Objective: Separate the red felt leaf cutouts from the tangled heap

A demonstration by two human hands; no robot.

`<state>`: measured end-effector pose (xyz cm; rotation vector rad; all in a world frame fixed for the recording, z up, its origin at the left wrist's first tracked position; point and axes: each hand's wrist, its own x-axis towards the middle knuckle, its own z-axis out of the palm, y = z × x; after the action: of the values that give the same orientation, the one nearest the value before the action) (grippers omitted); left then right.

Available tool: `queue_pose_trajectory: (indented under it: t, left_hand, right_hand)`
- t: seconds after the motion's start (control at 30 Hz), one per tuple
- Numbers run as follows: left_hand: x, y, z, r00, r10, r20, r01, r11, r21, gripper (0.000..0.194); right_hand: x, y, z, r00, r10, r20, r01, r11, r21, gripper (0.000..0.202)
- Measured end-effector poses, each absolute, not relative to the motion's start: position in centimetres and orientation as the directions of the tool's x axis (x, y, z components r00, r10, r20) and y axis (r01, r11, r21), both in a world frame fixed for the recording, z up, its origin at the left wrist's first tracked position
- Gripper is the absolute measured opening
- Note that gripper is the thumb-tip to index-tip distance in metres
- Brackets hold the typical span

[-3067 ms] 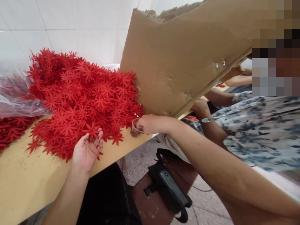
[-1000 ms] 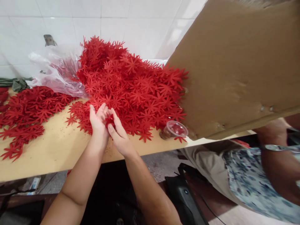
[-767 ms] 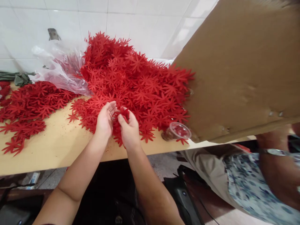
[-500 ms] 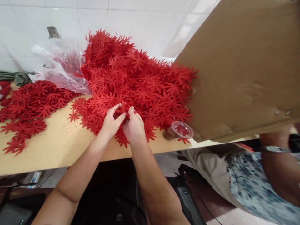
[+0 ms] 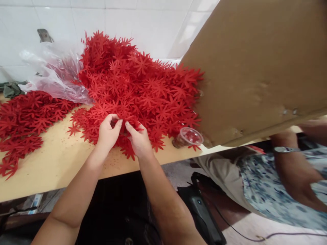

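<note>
A big heap of red flower-shaped cutouts (image 5: 143, 85) covers the middle of the table. At its front edge, my left hand (image 5: 108, 131) has thumb and fingers pinched on a red cutout. Close beside it on the right, my right hand (image 5: 138, 137) has its thumb pressed against a red cutout, with the fingers curled underneath and partly hidden. Whether both hands hold the same piece is unclear against the red heap. To the right of the hands stands a clear plastic cup (image 5: 190, 136) with small red pieces in it.
A smaller heap of darker red cutouts (image 5: 30, 119) lies on the wooden table (image 5: 63, 160) at left. Behind it is a clear plastic bag (image 5: 55, 78). A large brown cardboard panel (image 5: 255, 68) stands at right. Another person's arm with a watch (image 5: 286, 149) shows beyond it.
The view has shifted, so the scene sits further left. My hands have moved slightly apart, and my right hand's thumb now points up and left over the red cutout.
</note>
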<state>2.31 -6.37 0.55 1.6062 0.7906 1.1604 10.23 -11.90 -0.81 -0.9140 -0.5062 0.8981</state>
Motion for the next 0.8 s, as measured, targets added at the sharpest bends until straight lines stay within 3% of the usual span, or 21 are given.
queue_pose_trajectory:
  t: [0.47, 0.67, 0.8]
  left_hand:
    - [2.9, -7.0, 0.2, 0.359, 0.918, 0.167, -0.295, -0.058, 0.954, 0.017]
    - [3.1, -7.0, -0.1, 0.49, 0.871, -0.029, -0.522, 0.32, 0.79, 0.018]
    - [3.3, -6.9, -0.1, 0.48, 0.875, -0.058, -0.568, 0.36, 0.74, 0.016]
  right_hand:
    - [12.2, -10.7, -1.0, 0.629, 0.756, 0.181, -0.122, 0.326, -0.938, 0.023]
    - [11.8, -10.2, -0.4, 0.566, 0.809, 0.159, -0.137, 0.282, -0.949, 0.03]
    - [11.4, -9.8, -0.2, 0.499, 0.862, 0.085, -0.17, 0.193, -0.966, 0.031]
